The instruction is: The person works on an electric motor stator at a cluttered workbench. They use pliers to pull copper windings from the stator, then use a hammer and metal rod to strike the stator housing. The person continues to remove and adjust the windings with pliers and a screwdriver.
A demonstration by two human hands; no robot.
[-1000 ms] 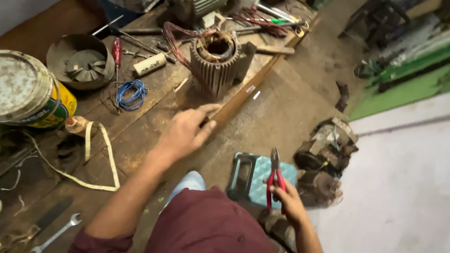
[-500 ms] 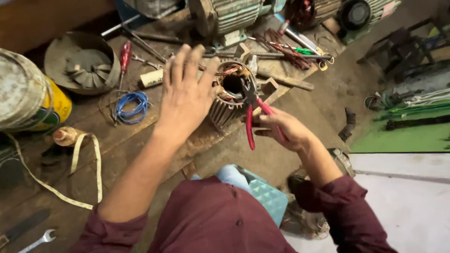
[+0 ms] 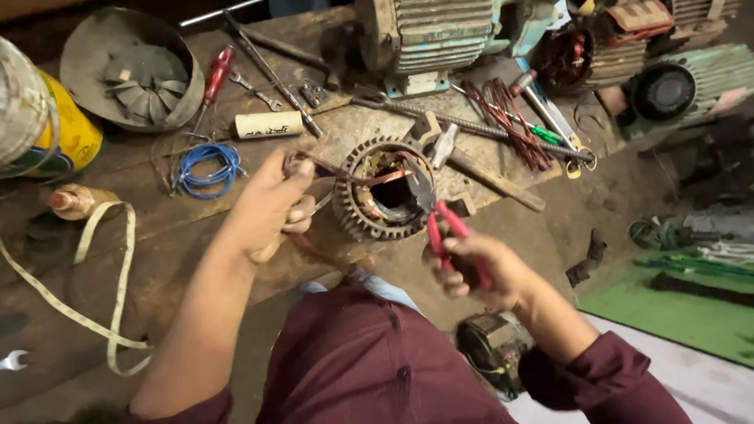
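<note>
I'm working a ribbed motor stator (image 3: 382, 191) that is sitting on the wooden tabletop (image 3: 165, 235), just in front of me near its front edge. My left hand (image 3: 271, 208) is curled shut, pinching a strand of copper-coloured winding wire (image 3: 345, 174) that is running from my fingers across to the stator's bore. My right hand (image 3: 479, 267) is gripping red-handled pliers (image 3: 440, 224), closed around the handles, and the pliers' nose is reaching into the bore; I cannot tell whether the tips are biting on wire or just touching it. To do this well, I'm judging that the left hand should be keeping the strand taut and angled away from the slot edge, while the pliers should be gripping close to where the wire is leaving the core, pulling straight, not twisting, so the strand isn't snapping short. The stator is lying loose, nothing clamping it, so it could be rolling or sliding toward the edge if I'm pulling hard. Around it: a blue wire coil (image 3: 208, 163) just left of my left hand, a white cylinder (image 3: 269, 124) and a red-handled screwdriver (image 3: 214, 78) further back, a fan cover (image 3: 129, 67) at the far left, a measuring tape (image 3: 118, 275) trailing near my left forearm, and a larger finned motor (image 3: 440, 35) behind the stator.
</note>
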